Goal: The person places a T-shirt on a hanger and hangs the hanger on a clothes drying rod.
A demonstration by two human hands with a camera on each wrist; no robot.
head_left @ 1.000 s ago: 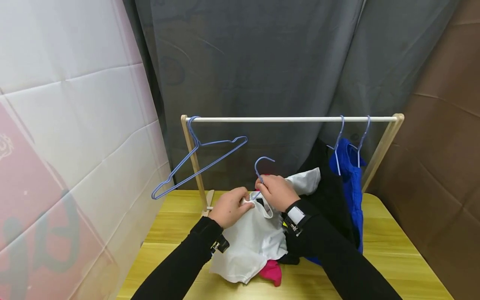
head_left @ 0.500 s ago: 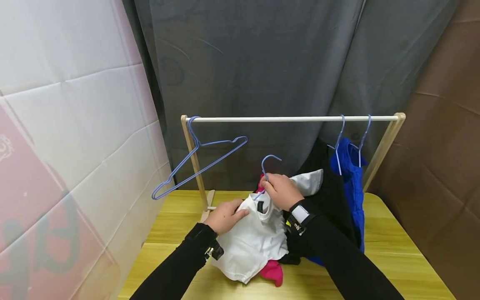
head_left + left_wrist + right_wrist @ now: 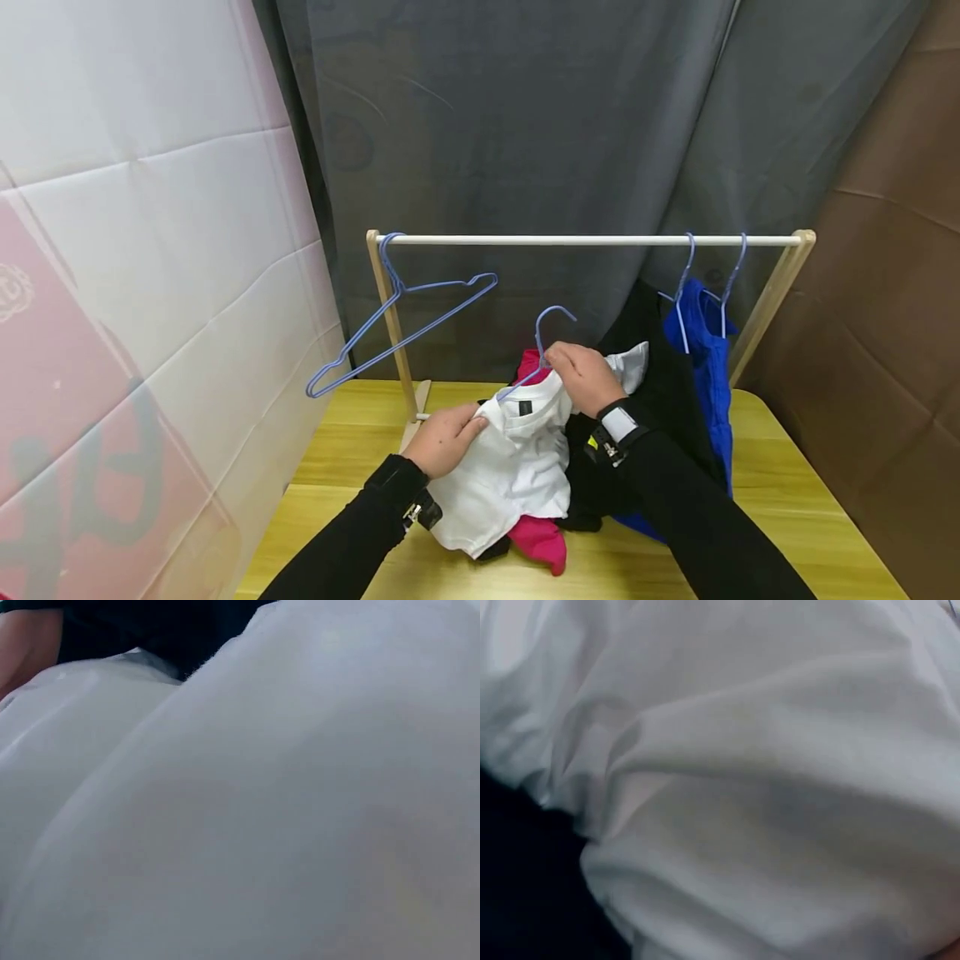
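Note:
In the head view a white shirt (image 3: pixel 501 487) lies over other garments on the table, its neckline with a dark label facing up. My left hand (image 3: pixel 442 442) pinches its left shoulder between thumb and fingers. The right hand (image 3: pixel 587 379) grips a blue hanger (image 3: pixel 539 329) just below the hook. One arm of that hanger slants down into the shirt's neckline, and its far end is hidden by the cloth. White fabric (image 3: pixel 225 795) fills most of the left wrist view. Folded white cloth (image 3: pixel 765 765) covers much of the right wrist view.
A rack with a white rail (image 3: pixel 525 240) stands behind. Blue empty hangers (image 3: pixel 401 290) hang at its left; a black garment (image 3: pixel 652 400) and a blue garment (image 3: pixel 705 350) hang at the right. Pink cloth (image 3: pixel 542 542) shows beneath the shirt on the wooden table (image 3: pixel 780 500).
The right hand and hanger have shifted right, with the hook turning a little. My left hand has moved slightly left and down, drawing the shirt's shoulder outward, and the neckline lies more spread.

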